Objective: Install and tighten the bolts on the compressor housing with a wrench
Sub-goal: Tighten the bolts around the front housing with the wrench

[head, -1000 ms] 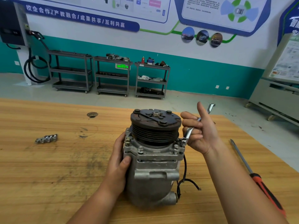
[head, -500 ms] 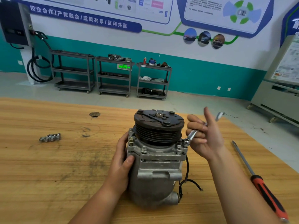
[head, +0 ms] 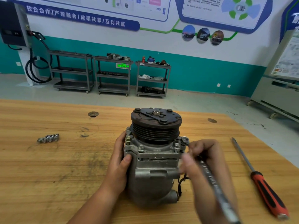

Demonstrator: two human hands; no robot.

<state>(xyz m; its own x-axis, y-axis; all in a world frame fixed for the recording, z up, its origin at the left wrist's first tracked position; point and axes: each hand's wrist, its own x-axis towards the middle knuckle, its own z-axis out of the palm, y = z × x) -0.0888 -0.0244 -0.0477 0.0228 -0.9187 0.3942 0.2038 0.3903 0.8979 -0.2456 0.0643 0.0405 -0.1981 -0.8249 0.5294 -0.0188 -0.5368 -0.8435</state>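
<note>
The compressor (head: 153, 167) stood upright on the wooden table (head: 48, 175), right in front of me, with its dark round pulley (head: 156, 126) on top. My left hand (head: 119, 160) held it by its left side, with my thumb on the front and my fingers curled round the side. My right hand (head: 202, 159) was wrapped round the wrench (head: 211, 178), though that hand looked blurry. The ring end of the wrench sat on the top right corner of the housing, just under the pulley. Its long handle ran down toward me, across my right wrist. A few bolts (head: 176, 145) stuck up along the rim of the housing, one of them just beside the ring end. A thin black wire (head: 180, 185) hung out on the right side of the compressor, near the bottom. A little row of loose bolts (head: 48, 138) lay on the table, well off to the left. A screwdriver (head: 265, 189) with a red and black handle lay on the table to the right, apart from my hand. Far behind the table, three grey carts (head: 113, 75) stood by the green and white wall.
</note>
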